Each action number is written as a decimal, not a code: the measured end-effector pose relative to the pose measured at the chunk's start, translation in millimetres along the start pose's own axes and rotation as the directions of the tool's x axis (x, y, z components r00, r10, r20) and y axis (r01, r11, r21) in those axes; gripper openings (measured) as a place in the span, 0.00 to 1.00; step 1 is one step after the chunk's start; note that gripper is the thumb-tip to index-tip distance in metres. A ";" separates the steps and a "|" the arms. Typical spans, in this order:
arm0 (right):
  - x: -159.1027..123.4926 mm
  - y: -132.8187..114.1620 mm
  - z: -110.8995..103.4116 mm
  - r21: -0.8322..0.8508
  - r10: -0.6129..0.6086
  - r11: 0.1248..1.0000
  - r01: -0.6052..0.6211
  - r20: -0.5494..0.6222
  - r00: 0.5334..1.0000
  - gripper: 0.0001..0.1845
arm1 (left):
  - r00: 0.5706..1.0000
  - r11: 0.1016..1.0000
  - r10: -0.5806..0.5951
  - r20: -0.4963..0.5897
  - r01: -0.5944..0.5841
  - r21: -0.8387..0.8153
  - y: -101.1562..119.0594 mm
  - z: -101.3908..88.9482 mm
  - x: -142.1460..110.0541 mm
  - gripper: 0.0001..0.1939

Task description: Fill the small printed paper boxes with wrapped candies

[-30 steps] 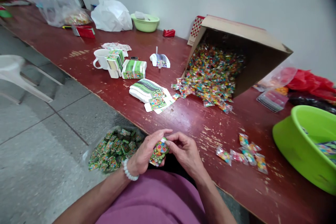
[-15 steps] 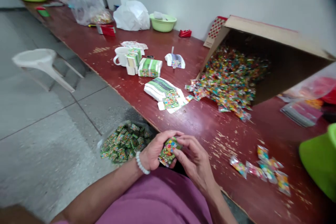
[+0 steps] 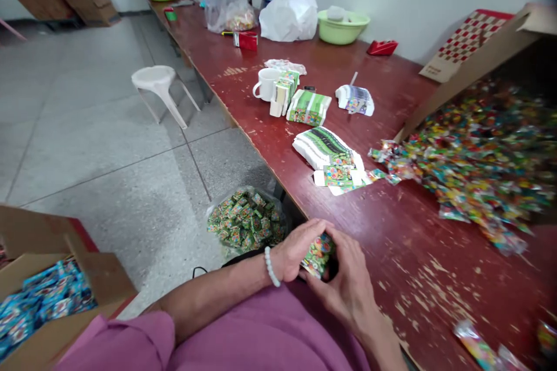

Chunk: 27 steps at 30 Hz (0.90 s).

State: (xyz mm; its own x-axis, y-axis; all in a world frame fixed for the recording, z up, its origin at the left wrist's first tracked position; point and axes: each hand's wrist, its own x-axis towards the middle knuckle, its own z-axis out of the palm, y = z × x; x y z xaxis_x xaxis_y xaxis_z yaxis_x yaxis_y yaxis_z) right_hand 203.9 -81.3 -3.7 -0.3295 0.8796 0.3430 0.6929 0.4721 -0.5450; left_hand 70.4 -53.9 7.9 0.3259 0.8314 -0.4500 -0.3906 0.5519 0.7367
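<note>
Between my two hands, just off the table's near edge, is a small green printed candy box point(image 3: 318, 255). My left hand point(image 3: 299, 249), with a pale bead bracelet at its wrist, is closed round the box's left side. My right hand point(image 3: 348, 275) grips its right side, the fingers curled over the top corner and covering part of it. Beyond my hands a fanned stack of flat green and white cartons point(image 3: 324, 148) lies on the red table point(image 3: 369, 214). Below on the floor, a clear bag holds many green boxes point(image 3: 248, 220).
A tipped cardboard box point(image 3: 470, 64) spills wrapped candies point(image 3: 483, 151) at right. Strapped carton bundles point(image 3: 308, 107) and a white mug point(image 3: 265, 84) stand farther along. On the floor are a white stool point(image 3: 159, 84) and an open carton of blue packets point(image 3: 52, 295).
The view has swung left, bringing the carton of blue packets into sight. My hands stay on the box; my right thumb has moved from its front face to its lower edge.
</note>
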 end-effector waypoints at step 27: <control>8.5 31.5 10.1 -0.009 0.122 0.992 -0.124 -0.141 0.982 0.13 | 0.784 -0.205 0.570 0.245 -0.153 0.967 85.3 -5.8 110.8 0.22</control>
State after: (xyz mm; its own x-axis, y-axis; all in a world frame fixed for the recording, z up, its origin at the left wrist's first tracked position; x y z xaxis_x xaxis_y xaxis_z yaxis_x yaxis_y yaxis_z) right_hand 216.4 -58.4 -25.7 -0.1486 0.9135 0.3787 0.7340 0.3585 -0.5769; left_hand 68.2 85.6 18.0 0.2441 0.9508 0.1906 0.8623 -0.3027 0.4058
